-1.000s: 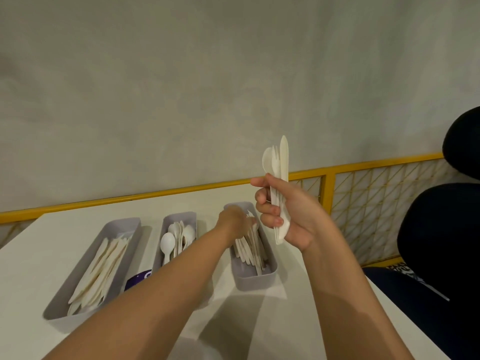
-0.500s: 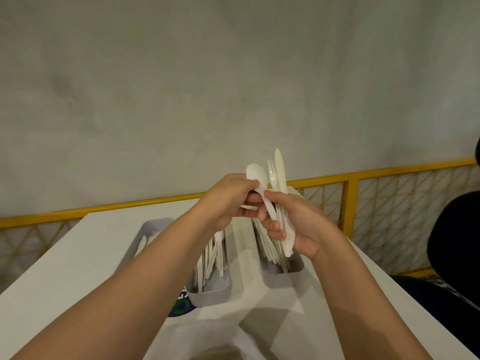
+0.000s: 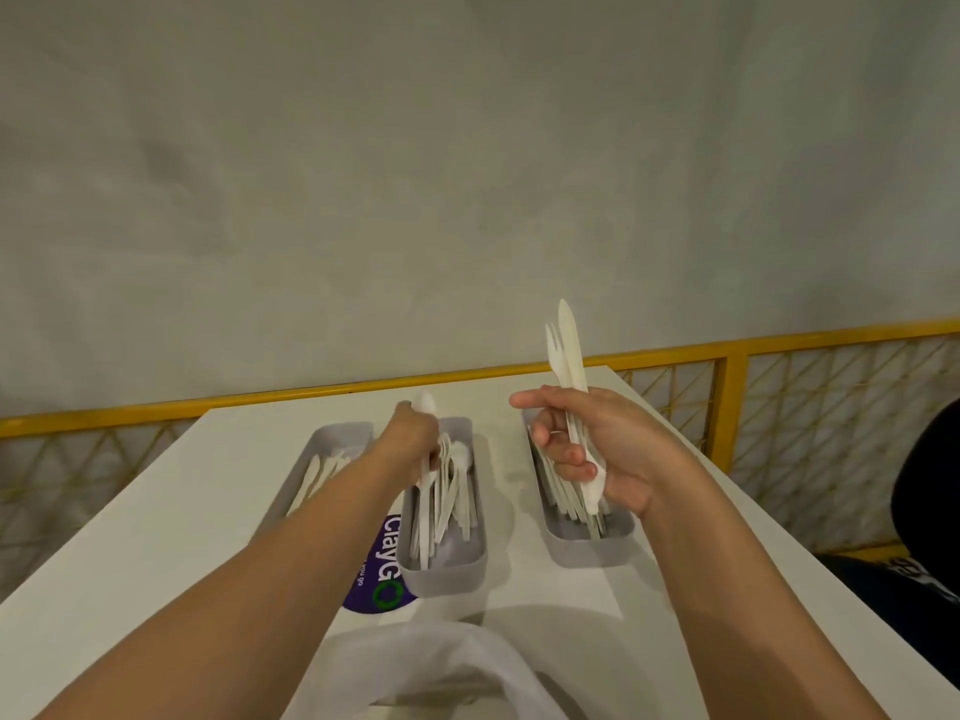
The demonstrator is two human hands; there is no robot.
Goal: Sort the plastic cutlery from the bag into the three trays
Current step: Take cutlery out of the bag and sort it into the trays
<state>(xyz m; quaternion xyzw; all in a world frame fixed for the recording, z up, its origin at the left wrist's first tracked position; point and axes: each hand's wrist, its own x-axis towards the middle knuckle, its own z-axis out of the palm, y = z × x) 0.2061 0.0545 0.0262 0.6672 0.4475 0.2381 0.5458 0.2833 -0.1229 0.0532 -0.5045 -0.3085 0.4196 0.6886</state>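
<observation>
1. Sorting looks well under way: three grey trays stand in a row across the far half of the white table (image 3: pixel 208 511), and each already holds white plastic cutlery.
2. Toward the far-left corner, the left tray (image 3: pixel 340 444) holds flat pieces that look like knives. The middle tray (image 3: pixel 452 569) holds spoons. Near the right edge, the right tray (image 3: pixel 589 550) holds long pieces partly hidden by a hand, so their type is unclear.
3. The left hand (image 3: pixel 413 444) has its fingers curled round a spoon (image 3: pixel 427 407). The bowl pokes up above the fist and the handle points down over the far end of the middle tray. I take this to be the drop into the spoon tray.
4. The right hand (image 3: pixel 608 454) grips a fork (image 3: pixel 555 356) and a knife (image 3: pixel 572 350) upright together above the right tray, fingers wrapped round the handles.
5. Left to do: release the spoon, then put the fork and knife in their own trays. The white plastic bag (image 3: pixel 441 662) lies at the near edge, and what it holds cannot be seen.
</observation>
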